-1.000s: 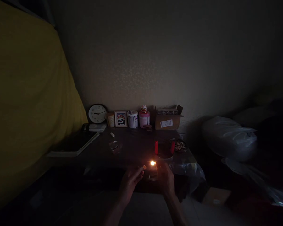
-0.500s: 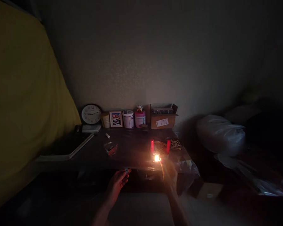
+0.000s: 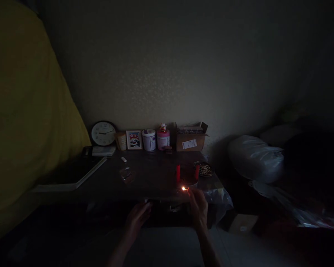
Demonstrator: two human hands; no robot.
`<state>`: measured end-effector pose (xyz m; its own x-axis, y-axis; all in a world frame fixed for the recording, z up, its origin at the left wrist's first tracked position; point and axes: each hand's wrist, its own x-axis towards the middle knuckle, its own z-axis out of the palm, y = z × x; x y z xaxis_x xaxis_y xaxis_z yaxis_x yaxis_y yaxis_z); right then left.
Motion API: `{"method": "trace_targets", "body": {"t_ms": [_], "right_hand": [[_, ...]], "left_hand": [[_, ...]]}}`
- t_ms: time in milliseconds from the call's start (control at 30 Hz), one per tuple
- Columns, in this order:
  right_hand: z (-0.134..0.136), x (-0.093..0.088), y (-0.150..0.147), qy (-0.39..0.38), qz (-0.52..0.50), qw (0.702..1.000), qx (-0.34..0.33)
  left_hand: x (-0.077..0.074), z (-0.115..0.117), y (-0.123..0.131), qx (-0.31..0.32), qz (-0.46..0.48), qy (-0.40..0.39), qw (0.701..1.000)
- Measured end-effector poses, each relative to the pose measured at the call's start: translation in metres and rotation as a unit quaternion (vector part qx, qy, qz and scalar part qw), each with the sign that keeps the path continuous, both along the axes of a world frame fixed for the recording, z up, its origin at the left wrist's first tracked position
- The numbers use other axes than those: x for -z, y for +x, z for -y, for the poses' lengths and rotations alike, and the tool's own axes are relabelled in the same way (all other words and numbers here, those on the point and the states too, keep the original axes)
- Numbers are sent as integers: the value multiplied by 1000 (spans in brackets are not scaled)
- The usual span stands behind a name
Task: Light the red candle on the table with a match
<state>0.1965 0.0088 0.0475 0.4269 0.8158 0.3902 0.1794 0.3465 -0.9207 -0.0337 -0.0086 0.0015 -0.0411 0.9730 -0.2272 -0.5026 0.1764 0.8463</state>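
My right hand (image 3: pixel 199 205) pinches a lit match (image 3: pixel 185 189) just in front of the table's near edge, with a small flame at its left tip. Two upright red candles, a left one (image 3: pixel 178 173) and a right one (image 3: pixel 197 172), stand right behind the flame by a round dish (image 3: pixel 190 183); neither shows a flame. Lower and to the left, my left hand (image 3: pixel 137 218) is closed around what looks like a small matchbox (image 3: pixel 147 204), mostly dark and hidden by the fingers.
A bowl of matchsticks (image 3: pixel 206 169) sits right of the candles. A clear packet (image 3: pixel 127 175) lies mid-table. Along the wall stand a clock (image 3: pixel 103 134), a panda picture (image 3: pixel 134 141), two tubs and a cardboard box (image 3: pixel 190 142). Plastic bags (image 3: pixel 257 157) are at right.
The match flame has shrunk from a bright flare to a small point, and the scene has darkened. Both hands stay in nearly the same place; the view has shifted slightly.
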Motion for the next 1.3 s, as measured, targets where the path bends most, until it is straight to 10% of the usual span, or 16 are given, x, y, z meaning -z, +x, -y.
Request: {"method": "trace_targets", "body": {"t_ms": [1300], "right_hand": [[-59,-46,3,34,-62,997,-32]], "left_hand": [[3,-10,2,-12,39,-33,999]]}}
